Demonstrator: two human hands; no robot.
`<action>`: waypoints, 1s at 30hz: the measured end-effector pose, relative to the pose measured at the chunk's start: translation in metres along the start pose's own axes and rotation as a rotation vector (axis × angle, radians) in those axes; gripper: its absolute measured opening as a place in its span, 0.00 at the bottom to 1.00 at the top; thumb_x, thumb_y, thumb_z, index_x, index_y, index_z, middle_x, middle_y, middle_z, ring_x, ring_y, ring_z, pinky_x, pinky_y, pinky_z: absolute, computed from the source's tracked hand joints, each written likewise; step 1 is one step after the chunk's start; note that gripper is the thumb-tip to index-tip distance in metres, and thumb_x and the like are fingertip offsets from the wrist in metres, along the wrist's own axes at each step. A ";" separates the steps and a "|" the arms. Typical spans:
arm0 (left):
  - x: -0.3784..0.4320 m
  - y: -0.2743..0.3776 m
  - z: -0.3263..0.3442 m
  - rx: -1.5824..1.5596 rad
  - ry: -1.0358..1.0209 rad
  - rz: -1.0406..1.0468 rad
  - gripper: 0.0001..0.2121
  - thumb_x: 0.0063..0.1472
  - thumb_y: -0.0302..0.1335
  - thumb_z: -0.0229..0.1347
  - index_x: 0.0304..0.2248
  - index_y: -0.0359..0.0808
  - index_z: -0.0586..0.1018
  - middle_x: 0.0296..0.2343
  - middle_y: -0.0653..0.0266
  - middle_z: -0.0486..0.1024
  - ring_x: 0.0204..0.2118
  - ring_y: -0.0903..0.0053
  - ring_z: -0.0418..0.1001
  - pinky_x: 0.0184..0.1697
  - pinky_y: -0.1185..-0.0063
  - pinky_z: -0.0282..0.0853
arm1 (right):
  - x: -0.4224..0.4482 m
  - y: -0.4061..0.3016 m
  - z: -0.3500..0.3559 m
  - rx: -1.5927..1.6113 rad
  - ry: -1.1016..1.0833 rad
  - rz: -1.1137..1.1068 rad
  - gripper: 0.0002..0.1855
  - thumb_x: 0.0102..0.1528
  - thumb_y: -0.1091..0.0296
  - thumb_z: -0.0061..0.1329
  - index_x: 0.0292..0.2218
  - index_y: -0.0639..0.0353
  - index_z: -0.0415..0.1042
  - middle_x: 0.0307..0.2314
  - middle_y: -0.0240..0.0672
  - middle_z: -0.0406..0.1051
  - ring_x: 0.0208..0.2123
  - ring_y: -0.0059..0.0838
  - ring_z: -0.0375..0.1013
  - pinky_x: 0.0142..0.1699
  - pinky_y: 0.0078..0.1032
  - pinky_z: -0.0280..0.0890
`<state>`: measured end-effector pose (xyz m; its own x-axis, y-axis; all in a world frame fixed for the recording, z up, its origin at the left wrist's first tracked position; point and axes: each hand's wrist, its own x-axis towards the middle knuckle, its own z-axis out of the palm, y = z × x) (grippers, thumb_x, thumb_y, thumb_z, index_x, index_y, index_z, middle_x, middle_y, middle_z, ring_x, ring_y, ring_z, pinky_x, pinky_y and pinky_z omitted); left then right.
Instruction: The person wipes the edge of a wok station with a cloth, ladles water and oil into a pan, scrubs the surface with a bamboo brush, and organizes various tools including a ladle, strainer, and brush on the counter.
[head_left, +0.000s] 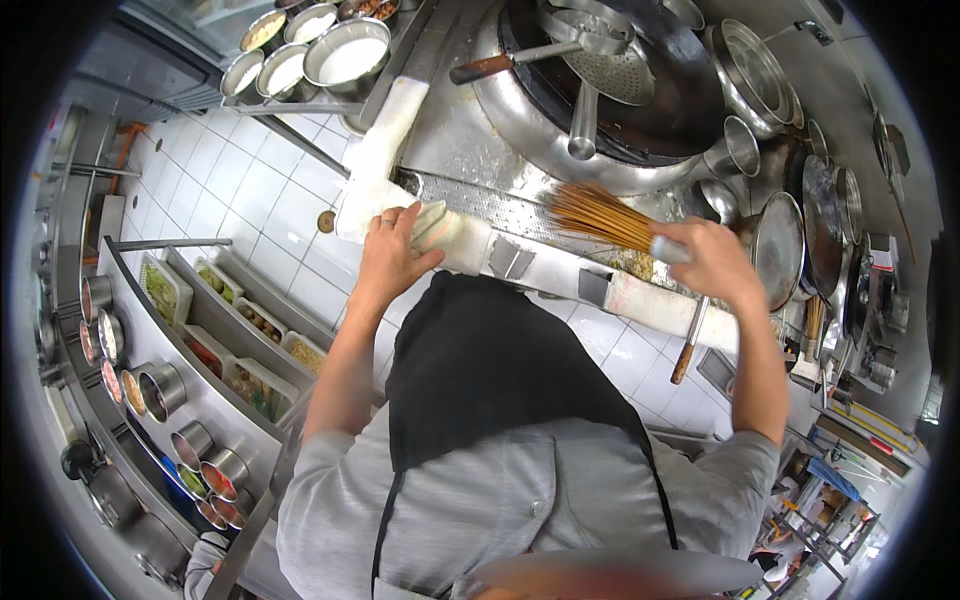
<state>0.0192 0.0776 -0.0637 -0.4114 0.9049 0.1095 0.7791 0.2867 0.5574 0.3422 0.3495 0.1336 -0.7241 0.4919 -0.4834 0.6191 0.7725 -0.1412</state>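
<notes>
My right hand (709, 255) is closed on the wrapped handle of a bamboo wok brush (600, 217), whose bristles point left over the wet metal edge of the stove. My left hand (394, 251) rests at the stove's front rail, its fingers beside a folded cloth (435, 229); whether it grips the cloth I cannot tell. Beyond the brush stands a large wok (675, 105) on a round steel burner ring. A perforated skimmer (619, 71) and a ladle with a wooden handle (484, 69) lie across the wok.
White towels (397, 127) line the front rail. Steel bowls of ingredients (346, 56) stand at upper left, a counter (202, 382) with cups and food baskets at left. Pans and strainers (778, 251) crowd the right. A wooden-handled tool (690, 345) sticks out over the rail.
</notes>
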 end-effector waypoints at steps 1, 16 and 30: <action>0.003 0.001 -0.001 0.005 -0.032 -0.019 0.37 0.45 0.38 0.68 0.53 0.29 0.72 0.45 0.45 0.73 0.47 0.51 0.69 0.52 0.63 0.66 | 0.013 -0.016 0.006 0.038 0.072 -0.045 0.33 0.43 0.71 0.56 0.53 0.55 0.73 0.45 0.52 0.74 0.47 0.50 0.74 0.54 0.38 0.67; 0.009 -0.007 0.000 -0.088 -0.169 -0.015 0.34 0.50 0.36 0.68 0.55 0.31 0.71 0.49 0.45 0.71 0.49 0.51 0.67 0.53 0.63 0.65 | 0.016 0.044 0.111 0.284 0.122 0.239 0.25 0.47 0.67 0.53 0.49 0.43 0.78 0.42 0.42 0.77 0.45 0.42 0.76 0.52 0.37 0.69; 0.045 -0.009 -0.013 0.009 -0.282 0.146 0.29 0.49 0.37 0.67 0.49 0.31 0.77 0.49 0.45 0.71 0.51 0.51 0.68 0.55 0.64 0.65 | -0.009 0.030 0.063 0.046 0.118 0.205 0.32 0.41 0.68 0.59 0.51 0.41 0.77 0.39 0.43 0.79 0.39 0.46 0.77 0.48 0.39 0.69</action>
<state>-0.0123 0.1112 -0.0527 -0.1482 0.9879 -0.0452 0.8250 0.1487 0.5452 0.3859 0.3430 0.0794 -0.6109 0.6820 -0.4021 0.7678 0.6342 -0.0910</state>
